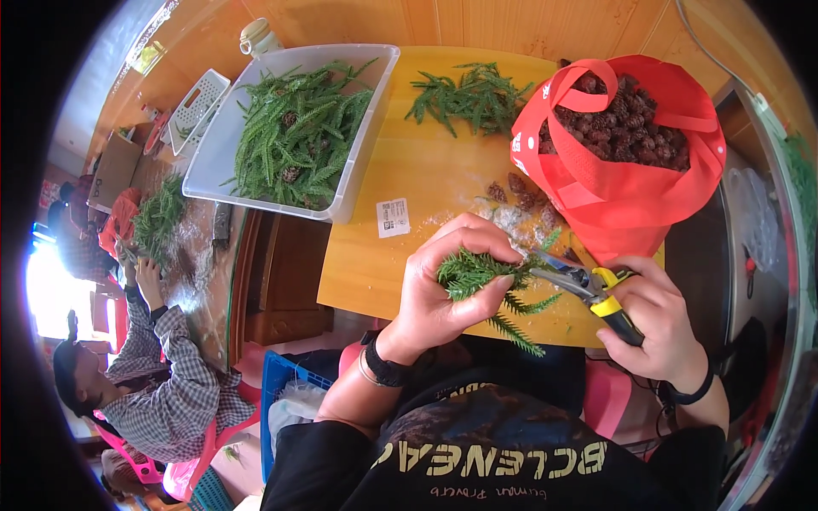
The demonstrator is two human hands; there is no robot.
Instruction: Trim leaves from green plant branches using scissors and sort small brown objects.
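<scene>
My left hand (452,281) is closed around a small bunch of green artificial pine sprigs (473,271), their tips hanging out below the fingers. My right hand (652,311) grips pliers (601,294) with yellow-and-black handles. The metal jaws reach left to the stem end of the sprigs, close by my left fingertips. Whether the jaws are closed on a stem or wire is too small to tell. Just beyond my hands, a few loose pine cones (521,192) lie on the yellow table (366,264) beside white flakes (511,220).
A red bag (613,213) full of pine cones stands at the far right. At the far left is a clear plastic tub (362,145) of green sprigs, with more sprigs (469,98) between them. A white label (393,218) lies on the table. Another person (175,383) works at the left.
</scene>
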